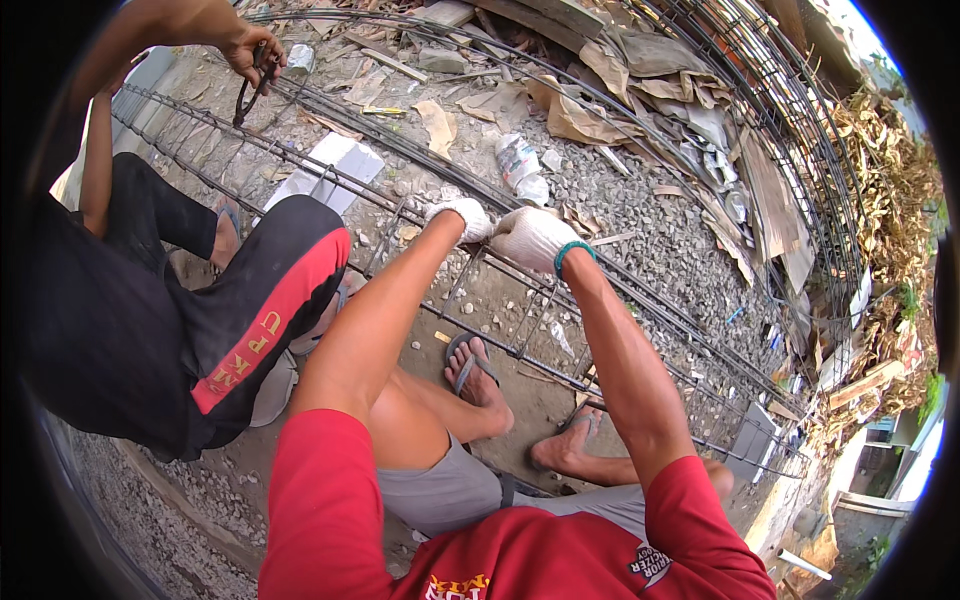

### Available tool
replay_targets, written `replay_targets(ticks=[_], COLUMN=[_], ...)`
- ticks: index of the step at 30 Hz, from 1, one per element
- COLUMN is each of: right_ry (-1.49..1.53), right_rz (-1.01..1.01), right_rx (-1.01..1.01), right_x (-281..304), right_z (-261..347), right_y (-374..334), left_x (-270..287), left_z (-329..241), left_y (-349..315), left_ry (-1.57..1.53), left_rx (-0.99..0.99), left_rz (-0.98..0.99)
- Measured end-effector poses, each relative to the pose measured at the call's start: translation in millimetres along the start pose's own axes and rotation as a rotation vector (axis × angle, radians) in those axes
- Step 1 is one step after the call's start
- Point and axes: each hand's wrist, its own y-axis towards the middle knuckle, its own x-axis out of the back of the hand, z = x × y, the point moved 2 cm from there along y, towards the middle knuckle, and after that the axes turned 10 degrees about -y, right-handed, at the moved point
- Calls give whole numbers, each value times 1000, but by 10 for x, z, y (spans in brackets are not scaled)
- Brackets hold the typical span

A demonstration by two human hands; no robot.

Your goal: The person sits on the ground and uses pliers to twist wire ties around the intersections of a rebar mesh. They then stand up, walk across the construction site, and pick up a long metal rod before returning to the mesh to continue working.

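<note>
Both my hands wear white knitted gloves and meet at the upper rods of a long steel rebar cage (515, 351), which crosses in front of me. My left hand (462, 218) is closed close against the rods, its fingertips mostly hidden. Right beside it, my right hand (535, 238), with a teal cuff at the wrist, is closed too. What the fingers pinch between them cannot be made out. Square stirrups join the cage's rods. At the upper left, a co-worker's bare hand (245, 55) holds dark pincers (254, 90) above the same cage.
A pale block (330, 170) and a grey block (752, 440) sit under the cage. Gravel (640, 235), a crumpled plastic bag (518, 160) and scrap paper lie beyond it. More rebar cages (800, 130) stand at upper right. The co-worker's knee (310, 240) is near my left arm.
</note>
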Motion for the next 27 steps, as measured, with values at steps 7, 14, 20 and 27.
replay_targets(ticks=[7,14,20,27], right_ry=[-2,109,154,113], right_rz=[-24,-144,-463,-500], right_rx=[-111,-207,-238,-266], right_x=[85,19,-273,-511], right_z=[34,129,484,861], right_y=[-13,-31,-174,-351], left_x=[52,16,23,145], left_z=[2,153,173,230], left_y=[-48,118,85,16], left_ry=[-203,-460,-720,-290], left_rx=[87,150,174,33], left_rz=[56,-59,84,250])
